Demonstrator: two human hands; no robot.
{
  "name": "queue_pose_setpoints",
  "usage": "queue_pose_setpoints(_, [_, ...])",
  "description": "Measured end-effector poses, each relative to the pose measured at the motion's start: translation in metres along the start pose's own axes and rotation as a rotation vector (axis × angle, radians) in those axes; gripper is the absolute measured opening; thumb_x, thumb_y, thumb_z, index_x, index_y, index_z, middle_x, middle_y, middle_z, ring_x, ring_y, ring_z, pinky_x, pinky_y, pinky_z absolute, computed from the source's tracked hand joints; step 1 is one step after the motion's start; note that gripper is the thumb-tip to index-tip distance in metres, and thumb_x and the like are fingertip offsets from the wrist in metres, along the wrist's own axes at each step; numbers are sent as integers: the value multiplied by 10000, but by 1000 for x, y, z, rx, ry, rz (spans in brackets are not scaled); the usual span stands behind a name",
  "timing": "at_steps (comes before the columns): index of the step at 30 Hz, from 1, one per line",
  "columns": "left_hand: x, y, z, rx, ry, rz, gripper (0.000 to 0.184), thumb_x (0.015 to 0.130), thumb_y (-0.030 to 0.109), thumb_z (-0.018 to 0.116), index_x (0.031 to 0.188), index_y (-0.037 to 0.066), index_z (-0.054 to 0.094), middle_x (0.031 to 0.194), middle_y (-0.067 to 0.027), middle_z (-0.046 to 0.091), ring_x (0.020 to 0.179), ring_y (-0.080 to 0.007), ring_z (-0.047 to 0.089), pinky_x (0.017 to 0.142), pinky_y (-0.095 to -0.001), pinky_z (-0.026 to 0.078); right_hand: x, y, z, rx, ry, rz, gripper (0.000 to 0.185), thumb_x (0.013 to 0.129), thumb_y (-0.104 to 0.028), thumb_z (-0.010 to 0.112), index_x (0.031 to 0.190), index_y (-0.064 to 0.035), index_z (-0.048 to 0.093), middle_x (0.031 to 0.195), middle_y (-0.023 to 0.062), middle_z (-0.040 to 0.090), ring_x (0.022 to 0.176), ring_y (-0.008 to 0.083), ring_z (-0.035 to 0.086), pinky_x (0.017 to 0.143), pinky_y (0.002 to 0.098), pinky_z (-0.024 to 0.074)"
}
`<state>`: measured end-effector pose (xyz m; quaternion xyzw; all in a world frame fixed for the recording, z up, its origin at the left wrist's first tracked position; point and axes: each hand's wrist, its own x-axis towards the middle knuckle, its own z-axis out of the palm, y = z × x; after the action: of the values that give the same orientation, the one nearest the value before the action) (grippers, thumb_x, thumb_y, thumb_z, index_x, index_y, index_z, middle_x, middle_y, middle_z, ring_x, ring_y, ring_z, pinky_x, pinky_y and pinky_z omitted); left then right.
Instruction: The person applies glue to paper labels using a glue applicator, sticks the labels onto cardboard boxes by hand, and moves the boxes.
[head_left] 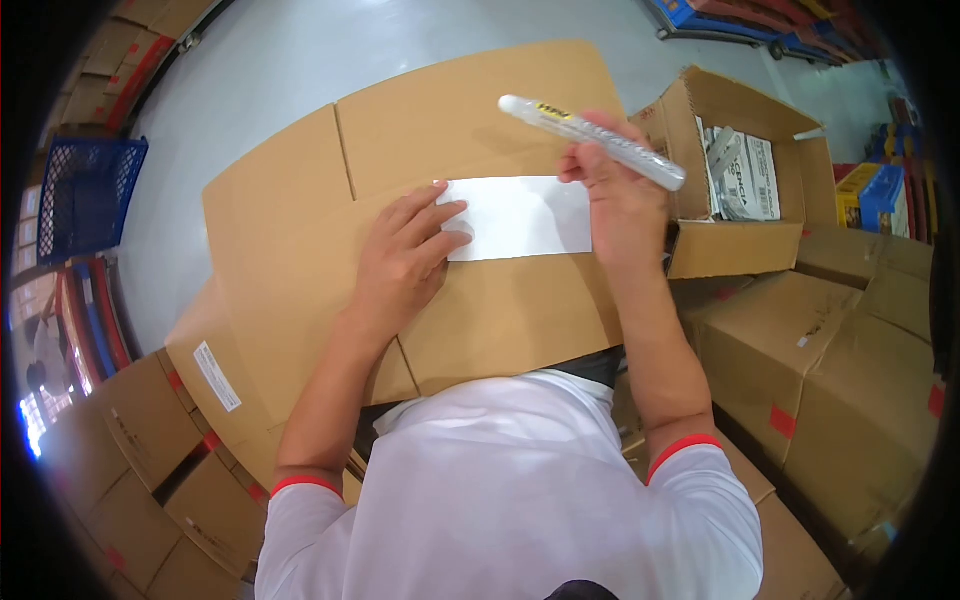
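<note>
A blank white paper slip (518, 220) lies on a large flattened cardboard sheet (470, 110) in front of me. My left hand (408, 245) rests flat, fingers spread, with its fingertips on the slip's left edge. Above the slip's right end, my right hand (625, 195) is closed around a clear, marker-like tube (590, 138). The tube is tilted, with its rounded white end pointing up and left; black-and-yellow print shows near that end. Some fingers of my right hand are hidden behind the tube. Whether this hand also touches the paper, I cannot tell.
An open cardboard box (740, 245) holding printed packets (745, 175) stands at the right. Closed cartons (770, 340) surround me on both sides. A blue mesh basket (92, 200) is at the far left. A printed label (217, 376) sticks to the cardboard's left side.
</note>
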<state>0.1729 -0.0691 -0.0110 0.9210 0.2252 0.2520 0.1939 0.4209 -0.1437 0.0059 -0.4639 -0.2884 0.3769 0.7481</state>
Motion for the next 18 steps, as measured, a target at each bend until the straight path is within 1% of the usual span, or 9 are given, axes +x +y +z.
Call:
queue_pose_setpoints(2, [-4,4,-2,31,-22,-23,362,697,-136,677,970,92,743,1290,-54,718,1334,-315,605,1052,-464,525,3,15,9,21,3,115,356,961,-56,761,1277,48,632,956,123,733,809,177,693,762,303,572])
queue_pose_setpoints(6, [-4,26,-13,5,-130,-84,493,690,-119,668,1140,70,740,1392,-104,656,1368,-321,571,1138,-492,467,9,33,9,-37,45,112,311,981,-110,755,1238,31,652,929,103,735,830,174,702,764,311,584])
queue_pose_setpoints(7, [-6,32,-11,-3,-124,-93,493,690,-119,668,1140,70,740,1392,-104,656,1368,-321,571,1138,-492,467,9,36,9,-46,39,118,311,981,-110,755,1238,31,652,929,103,735,830,174,702,764,311,584])
queue_pose_setpoints(9, [-4,46,-2,-170,-242,-57,510,797,6,701,1304,53,685,1486,-140,582,1438,-315,498,1214,-499,385,11,38,7,-90,3,124,308,988,-149,755,1220,27,657,956,107,736,839,181,709,773,311,590])
queue_pose_setpoints(10, [0,51,6,-185,-232,-55,510,797,6,701,1304,53,685,1486,-140,582,1438,-315,498,1214,-499,385,11,37,5,-107,2,123,308,988,-149,755,1220,27,657,956,107,736,839,181,709,773,311,590])
queue_pose_setpoints(12, [5,57,21,-20,-300,-18,535,917,218,708,1416,53,612,1571,-158,497,1499,-307,418,1245,-480,336,10,37,7,-60,-13,113,296,994,-155,747,1210,28,658,987,113,736,845,183,714,780,308,591])
queue_pose_setpoints(13, [8,60,24,-19,-294,-37,535,917,218,708,1416,53,612,1571,-158,497,1499,-307,418,1245,-480,336,10,31,10,-61,-29,125,296,994,-155,747,1210,28,658,987,113,736,845,183,714,780,308,591])
queue_pose_setpoints(15, [8,63,26,72,-337,4,630,972,400,673,1481,49,552,1621,-182,424,1531,-308,366,1254,-514,300,5,6,15,-256,-45,87,272,996,-125,732,1210,26,662,1025,124,740,846,187,718,803,308,588])
queue_pose_setpoints(18, [5,71,32,90,-286,18,640,972,424,672,1463,28,564,1592,-218,452,1523,-326,378,1239,-557,301,-4,-17,24,-420,-175,73,235,975,-66,731,1182,35,683,1042,121,749,886,201,731,792,311,593])
